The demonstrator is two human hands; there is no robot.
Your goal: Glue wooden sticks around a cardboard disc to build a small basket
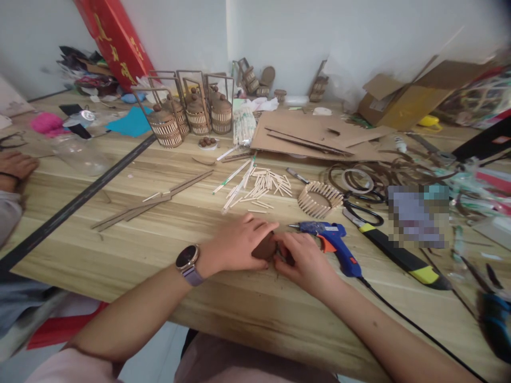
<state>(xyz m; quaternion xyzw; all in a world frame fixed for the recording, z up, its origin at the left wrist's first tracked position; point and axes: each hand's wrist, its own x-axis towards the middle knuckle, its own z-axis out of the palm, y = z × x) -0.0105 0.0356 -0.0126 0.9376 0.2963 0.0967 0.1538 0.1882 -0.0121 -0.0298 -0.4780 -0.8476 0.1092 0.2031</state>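
Brown piece point(264, 249), flat and rounded as far as I can see, sits in my left hand point(235, 247) just over the near part of the counter point(139, 250). I've got the left fingers point(255, 226) curled along its top with the thumb underneath, so that side is holding it. On my right hand point(303, 260) the fingers are bunched in close at the piece's right edge, but from my feed I can't tell if they're pinching it or something small beside it. Left wrist has a watch point(187, 258) on.

Right next to my right hand there's a blue glue gun point(335, 236) lying on its side, nozzle to the left, cord point(419, 332) trailing off toward the bottom right. Just beyond the hands I've got a pile of pale sticks point(266, 183) and a ring of sticks point(309, 205). Right of those: black-handled scissors point(364, 207) and a yellow-and-black cutter point(391, 250), with pliers point(493, 314) near the edge. Brown strips point(151, 205) lie crossed off to the left.

Farther back, lidded containers point(166, 127) with tall handles stand beside a cardboard sheet point(297, 125), and a little dish of brown balls point(207, 142) is in front of them. Someone else's hand point(18, 167) rests at the far left.
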